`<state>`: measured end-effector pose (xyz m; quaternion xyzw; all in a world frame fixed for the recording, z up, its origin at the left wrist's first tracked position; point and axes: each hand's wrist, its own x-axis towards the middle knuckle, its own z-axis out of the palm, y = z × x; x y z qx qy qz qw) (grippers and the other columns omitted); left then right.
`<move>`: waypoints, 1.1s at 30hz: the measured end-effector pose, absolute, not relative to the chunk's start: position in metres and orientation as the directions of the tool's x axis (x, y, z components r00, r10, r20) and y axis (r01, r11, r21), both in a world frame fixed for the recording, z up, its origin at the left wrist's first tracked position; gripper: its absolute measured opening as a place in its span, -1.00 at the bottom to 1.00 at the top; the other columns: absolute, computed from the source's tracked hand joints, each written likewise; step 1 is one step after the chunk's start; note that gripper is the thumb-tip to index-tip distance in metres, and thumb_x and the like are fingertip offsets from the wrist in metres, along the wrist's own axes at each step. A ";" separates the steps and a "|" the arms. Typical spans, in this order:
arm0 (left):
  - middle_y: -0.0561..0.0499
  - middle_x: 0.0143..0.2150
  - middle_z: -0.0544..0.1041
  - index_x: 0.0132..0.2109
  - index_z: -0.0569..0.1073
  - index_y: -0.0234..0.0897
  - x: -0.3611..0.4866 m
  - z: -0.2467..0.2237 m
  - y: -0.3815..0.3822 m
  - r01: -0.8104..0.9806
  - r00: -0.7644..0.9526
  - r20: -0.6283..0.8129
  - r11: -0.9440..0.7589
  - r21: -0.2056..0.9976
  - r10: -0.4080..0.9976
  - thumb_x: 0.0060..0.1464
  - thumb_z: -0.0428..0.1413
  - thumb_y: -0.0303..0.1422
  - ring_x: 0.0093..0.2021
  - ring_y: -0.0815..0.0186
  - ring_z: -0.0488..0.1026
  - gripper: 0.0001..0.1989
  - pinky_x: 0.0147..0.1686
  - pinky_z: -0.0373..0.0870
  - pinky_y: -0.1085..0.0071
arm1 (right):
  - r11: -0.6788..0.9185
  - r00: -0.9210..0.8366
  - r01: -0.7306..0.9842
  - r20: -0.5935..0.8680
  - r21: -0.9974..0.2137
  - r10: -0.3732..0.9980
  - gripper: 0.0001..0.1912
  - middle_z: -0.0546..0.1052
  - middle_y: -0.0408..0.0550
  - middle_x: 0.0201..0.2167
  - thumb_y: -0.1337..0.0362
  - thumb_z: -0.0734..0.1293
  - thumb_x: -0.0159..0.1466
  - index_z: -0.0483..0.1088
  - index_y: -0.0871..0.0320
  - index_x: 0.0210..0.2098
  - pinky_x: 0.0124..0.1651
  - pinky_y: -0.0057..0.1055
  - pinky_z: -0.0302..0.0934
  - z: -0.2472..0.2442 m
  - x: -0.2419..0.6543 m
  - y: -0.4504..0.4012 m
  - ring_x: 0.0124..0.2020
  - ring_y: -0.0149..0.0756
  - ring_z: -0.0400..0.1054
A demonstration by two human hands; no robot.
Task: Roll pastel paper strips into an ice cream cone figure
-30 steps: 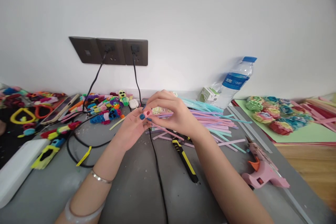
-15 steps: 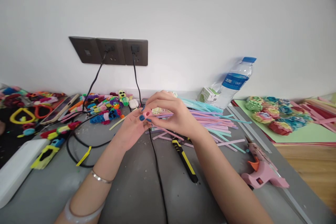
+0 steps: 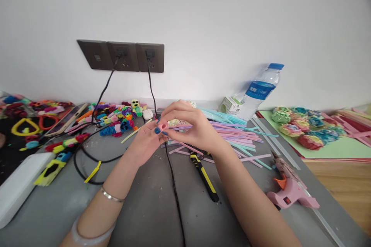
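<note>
A small pink piece (image 3: 163, 126), w/ a darker centre, is held up in front of the person, approx. mid-view, above the tbl (image 3: 145, 212). It is pinched btwn the fingertips of both hands; the grip is narrow on either side. By the L hand (image 3: 144, 144) it is held from the left, thumb against it, and by the R hand (image 3: 191, 122) from the right, w/ fingers arched over. What is done by the hidden fingertips can't be made out. Dark blue polish is worn on the nails; on the L arm a metal bracelet (image 3: 111, 196) and a pale bangle (image 3: 93, 238) are worn.

Behind & right of the R hand, pastel strips (image 3: 240, 139) are heaped in pink, purple & turquoise. A yellow-and-black tool (image 3: 205, 177) is laid nr the heap, its far end partly hidden. Below the hands a black cable (image 3: 174, 195) is run toward the tbl's near edge.

Further L, multicoloured fuzzy pcs (image 3: 116, 117) are piled by the wall, w/ a phone (image 3: 66, 119) set nearby. Further R, a pink glue gun (image 3: 295, 195) is laid down; behind, a bottle (image 3: 260, 90) is stood beside a small green-and-white box (image 3: 230, 105). At far R, ruffled flowers (image 3: 308, 125) are set on a green sheet (image 3: 339, 146).
</note>
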<state>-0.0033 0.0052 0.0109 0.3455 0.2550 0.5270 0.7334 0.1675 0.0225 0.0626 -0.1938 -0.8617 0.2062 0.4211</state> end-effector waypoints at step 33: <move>0.09 -0.47 0.41 -0.47 0.50 -0.31 -0.001 0.011 0.003 -0.603 0.350 0.004 0.222 0.767 0.937 -0.20 0.41 -0.18 -0.43 0.44 0.34 -0.68 -0.41 0.32 0.50 | 0.834 -0.568 0.138 0.648 -0.533 0.508 -0.94 0.54 -0.03 -0.23 0.35 0.34 0.30 0.48 0.13 -0.26 0.00 -0.25 0.23 0.063 0.167 0.022 -0.14 -0.25 0.39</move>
